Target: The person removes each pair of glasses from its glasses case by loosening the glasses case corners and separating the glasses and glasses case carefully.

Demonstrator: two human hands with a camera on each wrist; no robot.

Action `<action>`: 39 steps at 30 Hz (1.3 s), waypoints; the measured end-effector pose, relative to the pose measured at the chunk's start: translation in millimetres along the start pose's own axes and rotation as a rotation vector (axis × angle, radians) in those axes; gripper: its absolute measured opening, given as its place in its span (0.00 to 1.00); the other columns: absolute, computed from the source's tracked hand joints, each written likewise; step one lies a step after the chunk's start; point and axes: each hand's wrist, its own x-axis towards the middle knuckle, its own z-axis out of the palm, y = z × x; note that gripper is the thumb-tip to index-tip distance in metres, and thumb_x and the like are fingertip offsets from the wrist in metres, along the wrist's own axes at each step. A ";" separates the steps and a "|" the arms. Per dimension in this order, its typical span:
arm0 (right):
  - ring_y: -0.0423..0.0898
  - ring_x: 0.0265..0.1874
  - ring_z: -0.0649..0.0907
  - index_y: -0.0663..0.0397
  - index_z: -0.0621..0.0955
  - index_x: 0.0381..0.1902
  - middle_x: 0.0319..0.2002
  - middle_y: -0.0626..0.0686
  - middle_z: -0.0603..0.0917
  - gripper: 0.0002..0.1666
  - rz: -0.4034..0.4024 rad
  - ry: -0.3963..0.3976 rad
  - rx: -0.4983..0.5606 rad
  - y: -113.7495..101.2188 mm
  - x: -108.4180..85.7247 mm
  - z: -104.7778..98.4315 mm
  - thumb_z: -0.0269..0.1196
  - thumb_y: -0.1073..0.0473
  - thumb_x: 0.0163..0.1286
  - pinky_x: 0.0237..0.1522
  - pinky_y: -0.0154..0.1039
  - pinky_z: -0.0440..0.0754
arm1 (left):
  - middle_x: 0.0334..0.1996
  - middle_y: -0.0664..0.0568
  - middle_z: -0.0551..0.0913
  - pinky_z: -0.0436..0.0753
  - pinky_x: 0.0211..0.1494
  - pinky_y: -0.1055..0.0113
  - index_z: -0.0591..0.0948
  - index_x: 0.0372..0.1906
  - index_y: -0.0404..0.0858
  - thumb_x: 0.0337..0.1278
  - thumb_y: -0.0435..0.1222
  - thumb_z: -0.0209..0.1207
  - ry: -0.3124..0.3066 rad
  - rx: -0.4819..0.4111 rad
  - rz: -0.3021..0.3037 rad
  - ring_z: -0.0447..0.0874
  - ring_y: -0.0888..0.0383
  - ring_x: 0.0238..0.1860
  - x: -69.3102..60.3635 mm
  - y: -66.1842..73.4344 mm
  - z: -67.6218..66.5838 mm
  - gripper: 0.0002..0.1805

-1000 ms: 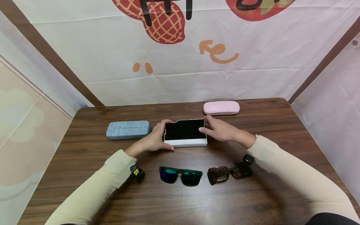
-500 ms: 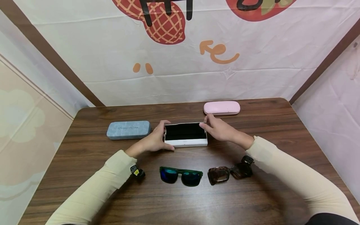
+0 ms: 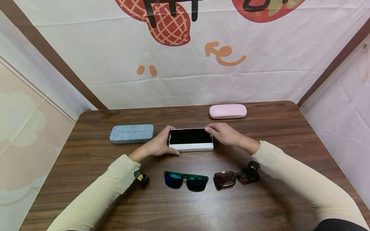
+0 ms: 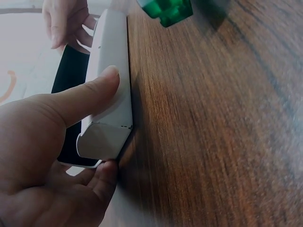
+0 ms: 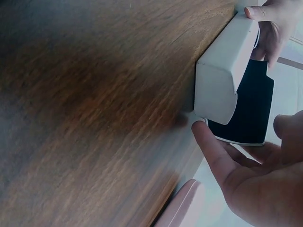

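A white glasses case with a black inside lies opened on the table, its lid tilted back. My left hand grips the left end. In the left wrist view the thumb presses on the white front and the fingers curl round the end. At the right end my right hand has its fingers curled round the lid's end, one fingertip at the bottom edge. The right thumb is beside the lid's edge; whether it touches is hard to tell. Part of the lid's back is hidden.
Green-framed sunglasses and brown tortoiseshell sunglasses lie nearer on the wooden table. A blue glasses case stands close to my left hand. At the back right is a pink glasses case. Printed cloth hangs behind.
The lid of the white glasses case has tilted, and its far edge sits lower in the head view. My right hand has shifted slightly with it. The left hand keeps its grip in place.
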 end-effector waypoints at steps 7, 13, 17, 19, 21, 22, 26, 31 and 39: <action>0.48 0.40 0.80 0.63 0.82 0.59 0.47 0.58 0.86 0.21 -0.026 0.002 -0.015 0.3 0.3 0.6 0.51 0.53 0.83 0.50 0.50 0.79 | 0.55 0.40 0.77 0.74 0.60 0.49 0.63 0.64 0.32 0.48 0.38 0.79 0.016 -0.016 0.028 0.77 0.47 0.54 -0.5 -1.6 1.3 0.44; 0.46 0.35 0.78 0.59 0.83 0.56 0.38 0.53 0.84 0.19 -0.032 0.009 -0.018 1.6 1.0 0.1 0.53 0.53 0.82 0.45 0.47 0.77 | 0.52 0.42 0.79 0.74 0.57 0.51 0.65 0.62 0.33 0.48 0.38 0.79 0.030 -0.005 0.018 0.78 0.49 0.51 -0.8 -2.0 1.9 0.42; 0.44 0.35 0.79 0.57 0.83 0.55 0.37 0.51 0.85 0.16 -0.025 -0.018 -0.015 1.3 1.2 -1.5 0.56 0.54 0.81 0.44 0.45 0.78 | 0.51 0.42 0.79 0.75 0.54 0.54 0.65 0.61 0.34 0.48 0.38 0.79 0.033 0.003 0.009 0.77 0.50 0.47 -1.7 -0.2 1.3 0.41; 0.45 0.40 0.82 0.58 0.84 0.55 0.43 0.52 0.87 0.16 -0.030 -0.033 -0.015 0.2 0.7 -2.7 0.58 0.54 0.79 0.47 0.47 0.80 | 0.51 0.42 0.78 0.74 0.54 0.54 0.65 0.62 0.34 0.49 0.39 0.79 0.031 0.012 0.001 0.75 0.50 0.47 -2.6 1.1 0.7 0.41; 0.47 0.46 0.83 0.59 0.83 0.57 0.49 0.54 0.87 0.17 -0.040 -0.048 -0.020 -0.9 -0.2 -4.0 0.60 0.54 0.78 0.52 0.49 0.80 | 0.52 0.42 0.77 0.74 0.54 0.53 0.65 0.63 0.34 0.50 0.39 0.78 0.027 0.023 -0.004 0.74 0.49 0.47 -3.4 2.1 0.3 0.42; 0.48 0.48 0.83 0.59 0.83 0.57 0.51 0.55 0.87 0.18 -0.044 -0.058 -0.022 -1.7 -0.8 -4.6 0.61 0.54 0.77 0.53 0.49 0.80 | 0.53 0.41 0.76 0.74 0.55 0.52 0.65 0.64 0.34 0.50 0.40 0.78 0.024 0.027 -0.005 0.74 0.49 0.48 -3.7 2.1 0.2 0.42; 0.49 0.50 0.84 0.63 0.82 0.60 0.55 0.57 0.85 0.23 -0.044 -0.100 -0.017 -1.7 -1.4 -5.6 0.66 0.54 0.73 0.54 0.49 0.80 | 0.55 0.40 0.76 0.74 0.58 0.50 0.66 0.64 0.33 0.51 0.41 0.77 0.017 0.046 0.002 0.75 0.48 0.52 -3.7 1.8 0.2 0.41; 0.47 0.47 0.85 0.65 0.82 0.59 0.51 0.56 0.87 0.26 -0.055 -0.137 0.003 -1.6 0.1 -4.3 0.72 0.57 0.66 0.51 0.45 0.83 | 0.53 0.42 0.78 0.75 0.58 0.50 0.71 0.59 0.32 0.50 0.41 0.78 0.013 0.051 0.014 0.77 0.48 0.52 -2.2 0.0 0.7 0.37; 0.44 0.42 0.85 0.62 0.84 0.57 0.46 0.53 0.87 0.28 -0.054 -0.158 -0.079 -7.9 2.4 -2.0 0.77 0.58 0.60 0.46 0.41 0.83 | 0.53 0.42 0.77 0.74 0.58 0.51 0.73 0.58 0.33 0.50 0.42 0.78 0.006 0.077 0.009 0.75 0.48 0.52 -1.6 0.7 -0.2 0.35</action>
